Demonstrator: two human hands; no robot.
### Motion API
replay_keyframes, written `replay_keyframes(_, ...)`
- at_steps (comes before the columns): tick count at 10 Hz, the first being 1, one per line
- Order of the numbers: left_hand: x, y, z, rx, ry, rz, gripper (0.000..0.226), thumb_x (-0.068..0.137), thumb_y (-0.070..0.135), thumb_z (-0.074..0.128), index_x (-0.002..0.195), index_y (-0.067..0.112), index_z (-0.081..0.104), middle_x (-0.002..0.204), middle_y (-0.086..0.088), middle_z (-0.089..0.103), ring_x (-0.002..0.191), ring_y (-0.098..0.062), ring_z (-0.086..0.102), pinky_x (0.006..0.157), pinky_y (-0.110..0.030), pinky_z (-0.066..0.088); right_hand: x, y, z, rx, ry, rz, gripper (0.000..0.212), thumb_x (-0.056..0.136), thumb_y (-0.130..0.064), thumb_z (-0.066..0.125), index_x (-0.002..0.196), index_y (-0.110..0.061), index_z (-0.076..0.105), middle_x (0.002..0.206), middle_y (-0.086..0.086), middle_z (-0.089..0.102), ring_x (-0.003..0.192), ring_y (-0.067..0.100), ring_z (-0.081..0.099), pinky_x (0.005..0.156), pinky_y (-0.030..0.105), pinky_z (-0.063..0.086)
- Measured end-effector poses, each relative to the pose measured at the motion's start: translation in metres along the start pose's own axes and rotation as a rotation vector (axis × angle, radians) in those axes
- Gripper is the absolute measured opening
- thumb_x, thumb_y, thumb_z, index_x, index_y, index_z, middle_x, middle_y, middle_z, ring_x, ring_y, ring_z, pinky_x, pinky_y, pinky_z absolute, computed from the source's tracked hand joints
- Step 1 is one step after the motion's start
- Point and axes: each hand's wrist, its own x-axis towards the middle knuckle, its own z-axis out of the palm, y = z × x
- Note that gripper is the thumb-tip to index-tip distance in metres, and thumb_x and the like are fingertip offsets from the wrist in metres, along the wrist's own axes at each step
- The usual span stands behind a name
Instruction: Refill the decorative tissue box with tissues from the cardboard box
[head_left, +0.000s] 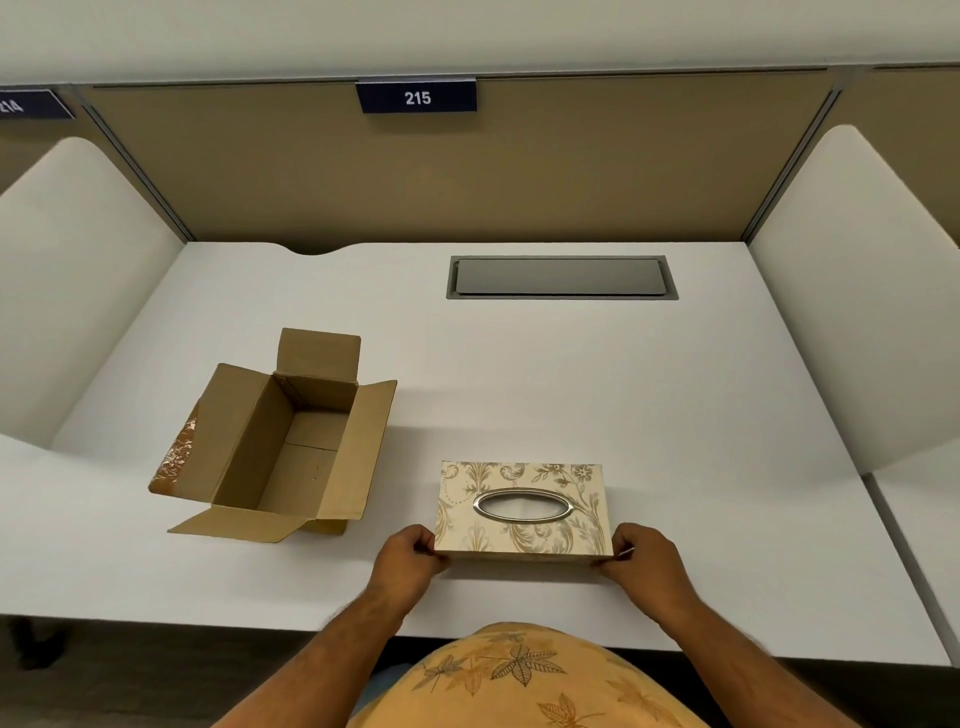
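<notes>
- Gripping the near corners of the decorative tissue box (522, 512), the left hand (408, 558) and right hand (644, 558) each pinch one end
- Box sits flat on the white tabletop (675, 415), near its front edge, oval metal-rimmed slot facing up
- Cardboard box (280, 441) stands apart to the left, flaps spread open, its visible inside bare
- Grey hatch (561, 278) lies further back

The white tabletop (675, 415) carries an open cardboard box (291, 441) on its left part, flaps spread, and a decorative tissue box (522, 514) near the front edge. A grey hatch (561, 277) sits flush toward the back.
</notes>
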Motion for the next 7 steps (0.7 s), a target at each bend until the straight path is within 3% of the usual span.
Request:
replay_keyframes(3, 0.0, -0.006, 0.003, -0.035, 0.01, 0.018, 0.013, 0.087, -0.002, 0.08, 0.095, -0.002, 0.07, 0.097, -0.011, 0.078, 0.088, -0.02, 0.069, 0.076, -0.031, 0.055, 0.003, 0.002, 0.001, -0.038, 0.013, 0.004, 0.032, 0.077, -0.006, 0.089, 0.068, -0.018, 0.062, 0.078, 0.003, 0.075, 0.077, 0.021, 0.072, 0.058, 0.028, 0.045)
replay_keyframes(4, -0.001, -0.003, -0.001, -0.042, 0.003, 0.027, 0.013, 0.087, -0.004, 0.079, 0.096, -0.003, 0.07, 0.094, -0.012, 0.076, 0.087, -0.022, 0.067, 0.074, -0.031, 0.052, -0.001, -0.003, 0.001, -0.04, 0.011, 0.001, 0.023, 0.079, -0.006, 0.087, 0.075, -0.015, 0.066, 0.082, 0.002, 0.076, 0.081, 0.018, 0.072, 0.059, 0.027, 0.048)
replay_keyframes(7, -0.015, 0.004, -0.02, -0.143, -0.091, 0.155, 0.02, 0.089, 0.003, 0.079, 0.102, 0.015, 0.071, 0.105, -0.005, 0.075, 0.091, -0.02, 0.071, 0.073, -0.025, 0.056, -0.021, -0.007, 0.003, 0.129, 0.093, 0.075, 0.019, 0.081, -0.01, 0.088, 0.091, -0.017, 0.074, 0.094, -0.001, 0.076, 0.092, 0.021, 0.074, 0.068, 0.026, 0.052)
